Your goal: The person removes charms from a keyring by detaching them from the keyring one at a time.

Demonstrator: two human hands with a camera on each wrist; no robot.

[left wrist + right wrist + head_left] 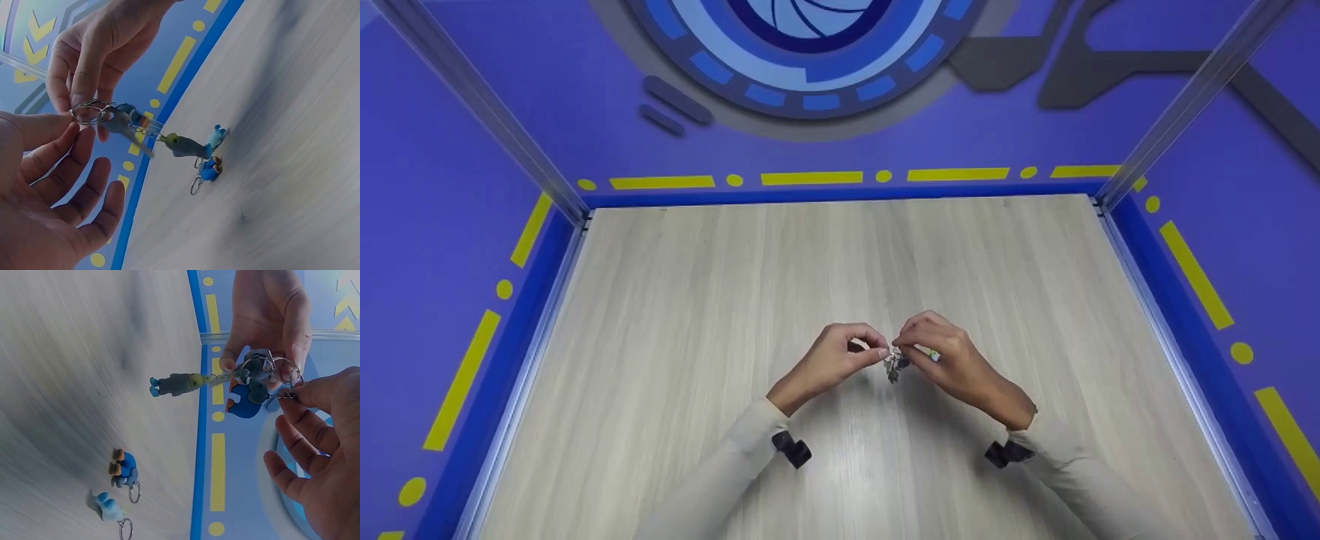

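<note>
- Left hand (834,362): narrow, thumb and index fingertip pinching the linked key rings (90,103); remaining fingers spread loosely.
- Right hand (956,361): also narrow, fingertips pinching the key rings from the other side. Fingertips of both hands nearly meet. Which ring each has: can't tell, they overlap.
- Keychain bundle is between the hands, raised over the wood-grain table (825,262), near the middle of its width.
- On the bundle: green-headed figurine (180,384), grey body, light blue feet, on a short chain; grey-headed figurine (247,402), blue body, near the right fingertips.
- Grey piece (257,364) right by the rings too; too blurred to identify.
- Lying on the table, just beside each other: blue figurine (127,468) with brown feet, and light blue figurine (111,508). Each has its own metal ring. Neither is touched by a hand.
- Black wrist camera (793,449) on left cuff, second black wrist camera (1009,454) on right.
- Blue-purple wall panels (840,159) with yellow dashes around the table.
</note>
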